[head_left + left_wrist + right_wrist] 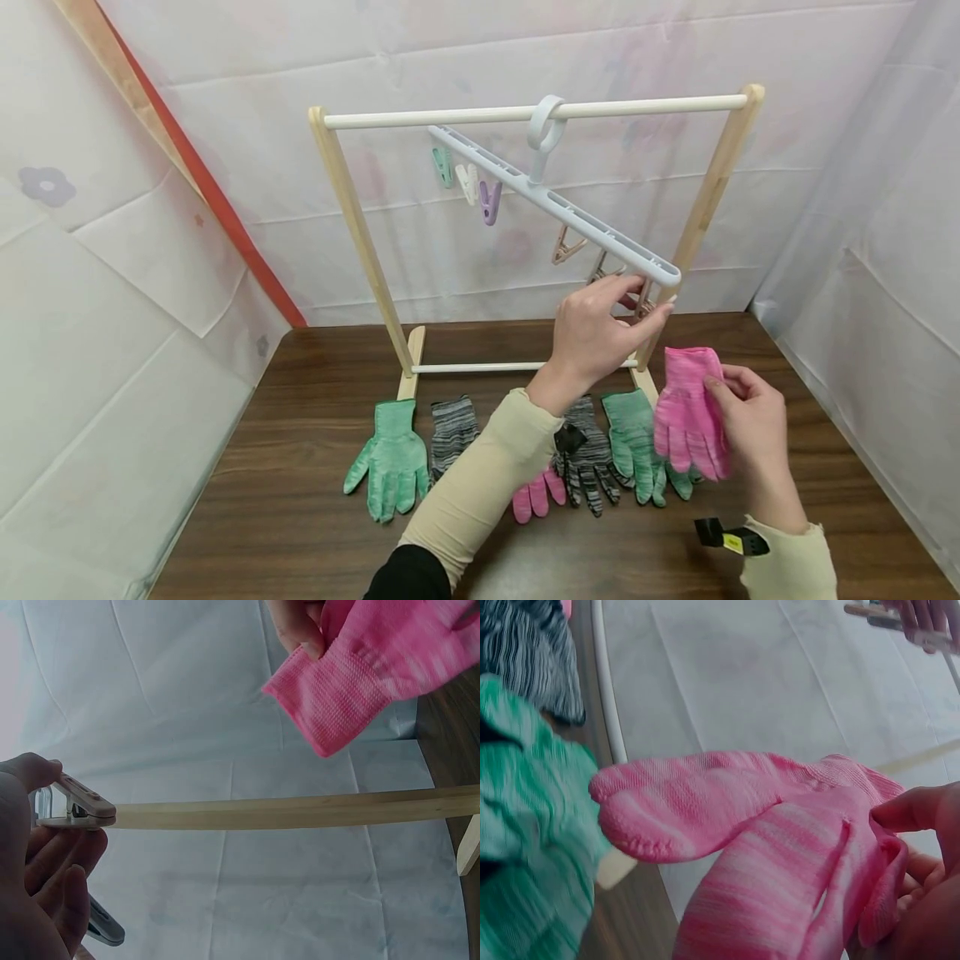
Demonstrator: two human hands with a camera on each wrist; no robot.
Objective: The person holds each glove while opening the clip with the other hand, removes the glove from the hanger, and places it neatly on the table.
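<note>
My left hand (626, 315) reaches up and pinches a beige clip (647, 300) at the low right end of the tilted white clip hanger (555, 204). In the left wrist view thumb and fingers squeeze that clip (79, 806) beside the wooden post (300, 812). My right hand (738, 404) holds a pink glove (686, 408) by its cuff end, fingers hanging down, just right of and below the clip. In the right wrist view the pink glove (765, 847) fills the frame, gripped by my fingers (915, 862).
The hanger hooks over the top rod of a wooden drying rack (352, 217) at the back of a brown table (300, 517). On the table lie a green glove (390, 458), a grey striped glove (452, 429), a pink one (538, 493), a dark striped one (592, 462) and another green one (636, 437). White sheets wall the space.
</note>
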